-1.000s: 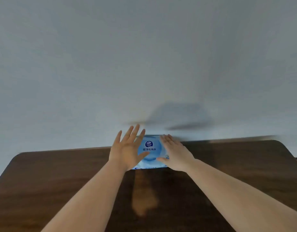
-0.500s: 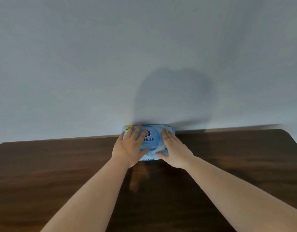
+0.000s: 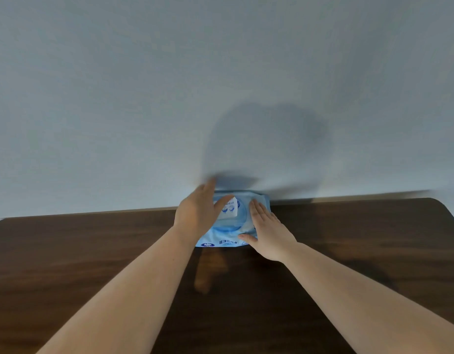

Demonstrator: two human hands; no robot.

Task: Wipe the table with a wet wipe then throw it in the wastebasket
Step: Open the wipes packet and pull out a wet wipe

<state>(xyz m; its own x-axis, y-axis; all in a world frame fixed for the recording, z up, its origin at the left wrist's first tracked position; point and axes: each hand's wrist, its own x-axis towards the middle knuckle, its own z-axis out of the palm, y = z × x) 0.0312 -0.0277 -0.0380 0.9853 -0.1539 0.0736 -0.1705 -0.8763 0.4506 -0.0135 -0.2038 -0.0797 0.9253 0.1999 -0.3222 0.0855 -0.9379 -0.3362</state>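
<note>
A light blue wet wipe pack point(image 3: 224, 237) lies at the far edge of the dark wooden table point(image 3: 93, 251), against the wall. My left hand point(image 3: 196, 213) is over its left part, thumb and fingers pinching the white flap point(image 3: 231, 209), which stands lifted off the pack's top. My right hand point(image 3: 268, 232) lies flat on the pack's right side, fingers straight, thumb along the front edge. No loose wipe shows. The wastebasket is out of view.
A plain pale wall point(image 3: 220, 85) rises right behind the table's far edge and carries the shadow of my head. The table's rounded far right corner point(image 3: 435, 204) shows. A pale reflection lies on the wood in front of the pack.
The view has tilted down a little. My left hand moved from resting on the pack to lifting its white flap. My right hand slid to the pack's right side.
</note>
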